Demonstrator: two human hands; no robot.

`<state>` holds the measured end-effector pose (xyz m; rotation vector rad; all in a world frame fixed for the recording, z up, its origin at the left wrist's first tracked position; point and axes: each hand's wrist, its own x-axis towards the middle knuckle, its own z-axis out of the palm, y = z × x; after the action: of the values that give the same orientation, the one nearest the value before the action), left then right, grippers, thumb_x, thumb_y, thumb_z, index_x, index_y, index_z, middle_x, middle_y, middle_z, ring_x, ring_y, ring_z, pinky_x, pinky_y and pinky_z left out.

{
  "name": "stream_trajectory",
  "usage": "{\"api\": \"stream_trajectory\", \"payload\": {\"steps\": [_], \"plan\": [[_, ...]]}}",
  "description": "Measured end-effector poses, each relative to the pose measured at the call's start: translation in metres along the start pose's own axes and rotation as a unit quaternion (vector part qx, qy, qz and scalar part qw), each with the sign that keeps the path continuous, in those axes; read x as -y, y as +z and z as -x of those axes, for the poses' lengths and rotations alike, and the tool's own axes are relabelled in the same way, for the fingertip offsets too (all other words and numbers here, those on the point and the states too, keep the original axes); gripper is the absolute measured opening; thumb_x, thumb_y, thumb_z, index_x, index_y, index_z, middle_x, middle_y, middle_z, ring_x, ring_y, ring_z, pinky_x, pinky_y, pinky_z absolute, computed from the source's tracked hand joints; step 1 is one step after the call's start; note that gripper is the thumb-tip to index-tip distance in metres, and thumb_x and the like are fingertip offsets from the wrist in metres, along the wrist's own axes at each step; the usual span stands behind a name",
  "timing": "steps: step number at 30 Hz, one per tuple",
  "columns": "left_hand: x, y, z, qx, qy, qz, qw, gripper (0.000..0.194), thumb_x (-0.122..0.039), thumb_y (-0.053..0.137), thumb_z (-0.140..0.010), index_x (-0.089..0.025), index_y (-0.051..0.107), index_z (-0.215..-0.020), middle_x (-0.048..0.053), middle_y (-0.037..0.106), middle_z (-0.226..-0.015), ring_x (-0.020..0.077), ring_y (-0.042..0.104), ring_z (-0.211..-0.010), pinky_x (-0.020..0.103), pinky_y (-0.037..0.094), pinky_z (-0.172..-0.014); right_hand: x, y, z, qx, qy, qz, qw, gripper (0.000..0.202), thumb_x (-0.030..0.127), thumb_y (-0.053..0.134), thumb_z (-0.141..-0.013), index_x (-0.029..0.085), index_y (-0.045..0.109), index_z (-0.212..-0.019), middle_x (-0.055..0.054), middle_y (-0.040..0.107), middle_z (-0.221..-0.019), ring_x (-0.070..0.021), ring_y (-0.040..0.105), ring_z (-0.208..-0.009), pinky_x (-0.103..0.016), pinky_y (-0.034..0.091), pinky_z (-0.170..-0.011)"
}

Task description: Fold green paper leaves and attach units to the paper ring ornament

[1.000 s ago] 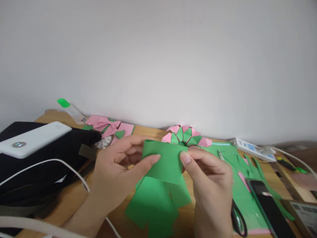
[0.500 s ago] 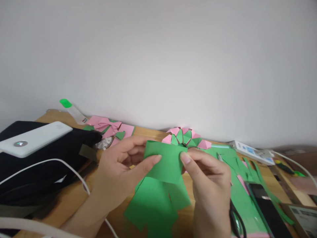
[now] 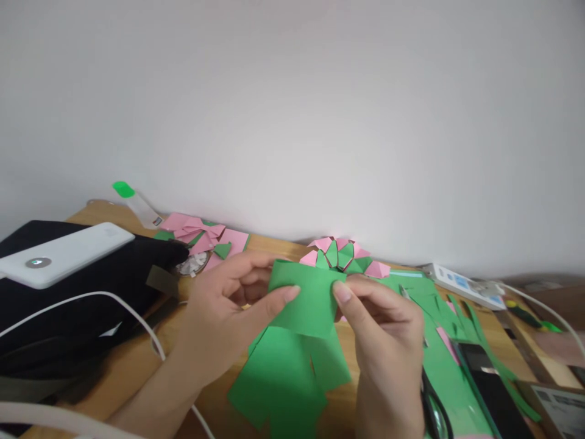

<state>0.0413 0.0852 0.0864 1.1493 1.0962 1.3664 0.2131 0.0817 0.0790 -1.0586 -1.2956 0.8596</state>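
Between my two hands is a green paper piece point(image 3: 307, 305), bent over at its left side and held up above the table. My left hand point(image 3: 237, 314) grips its left part, thumb on the near face and fingers behind. My right hand point(image 3: 381, 335) pinches the right edge between thumb and fingers. Below it lie several green paper pieces point(image 3: 283, 378), overlapping each other. Just behind stands a ring of folded pink and green paper point(image 3: 338, 253), partly hidden by the held piece.
Left are a black cloth item point(image 3: 86, 286), a white power bank point(image 3: 68, 253) and a white cable point(image 3: 109, 294). Pink folded papers point(image 3: 198, 228) and a green-capped bottle point(image 3: 137, 204) sit by the wall. Right are green sheets point(image 3: 450, 372), scissors point(image 3: 434, 402), a phone point(image 3: 491, 384) and a power strip point(image 3: 461, 283).
Both hands keep their hold on the green paper piece. Its left fold has shifted very slightly to the right; otherwise little differs.
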Motion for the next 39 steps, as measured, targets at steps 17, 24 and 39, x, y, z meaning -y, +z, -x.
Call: {"api": "stream_trajectory", "payload": {"steps": [17, 24, 39], "plan": [[-0.004, -0.003, -0.011, -0.034, 0.010, 0.017, 0.999, 0.008, -0.014, 0.076, -0.071, -0.022, 0.077, -0.070, -0.004, 0.076, -0.063, 0.0091, 0.070, -0.055, 0.008, 0.052, -0.048, -0.003, -0.003, -0.002, 0.037, -0.055, 0.040, 0.997, 0.016, 0.012, 0.067, -0.084, 0.025, 0.070, -0.076, 0.005, 0.062, -0.064, -0.0098, 0.054, -0.059, -0.024, 0.045, -0.056], [-0.004, -0.003, -0.012, -0.027, 0.024, 0.030, 0.999, 0.009, -0.014, 0.073, -0.074, -0.021, 0.076, -0.070, -0.004, 0.075, -0.064, 0.0086, 0.069, -0.056, 0.010, 0.053, -0.051, -0.003, -0.003, -0.003, 0.022, -0.135, 0.083, 0.987, 0.021, 0.005, 0.067, -0.082, 0.026, 0.070, -0.081, 0.005, 0.062, -0.065, -0.0094, 0.054, -0.061, -0.022, 0.043, -0.055], [-0.005, -0.001, -0.013, -0.023, 0.027, 0.053, 0.998, 0.014, -0.008, 0.075, -0.068, -0.022, 0.075, -0.067, -0.006, 0.074, -0.061, 0.0071, 0.068, -0.053, 0.008, 0.052, -0.049, 0.006, -0.013, -0.009, 0.150, -0.135, 0.123, 0.972, 0.019, 0.007, 0.067, -0.080, 0.022, 0.061, -0.071, 0.006, 0.057, -0.060, -0.0088, 0.052, -0.056, -0.023, 0.041, -0.055]]}}
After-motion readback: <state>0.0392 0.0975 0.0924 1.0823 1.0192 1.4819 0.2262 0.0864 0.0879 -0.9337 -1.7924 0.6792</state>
